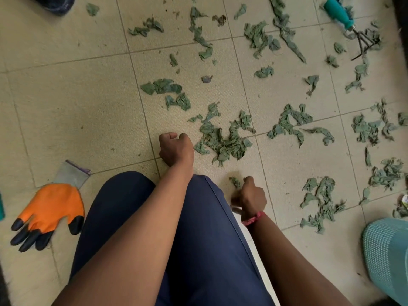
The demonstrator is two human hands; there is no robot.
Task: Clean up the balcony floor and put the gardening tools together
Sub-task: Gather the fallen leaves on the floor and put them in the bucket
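Seen from the head-worn camera, a person's bare forearms reach down to a beige tiled balcony floor strewn with torn green leaf scraps. The scraps spread from the centre of the frame across the whole right half and up to the top edge. The left hand, just left of centre, is clenched into a fist with nothing visible inside it, right beside the thickest clump of scraps. The right hand, lower and right of centre, is motion-blurred, its fingers curled and thumb raised; whether it grasps anything cannot be told. A small green scrap lies just beside that thumb, and a pink braided band circles the wrist. Between the forearms, a knee in dark blue trousers fills the lower centre. At lower left, an orange work glove with black fingertips and a grey cuff lies flat on the tiles, well apart from both hands. At upper right, a hand rake with a teal handle and dark metal prongs lies among the scraps, prongs pointing down the frame. A teal woven basket shows at the lower right edge.
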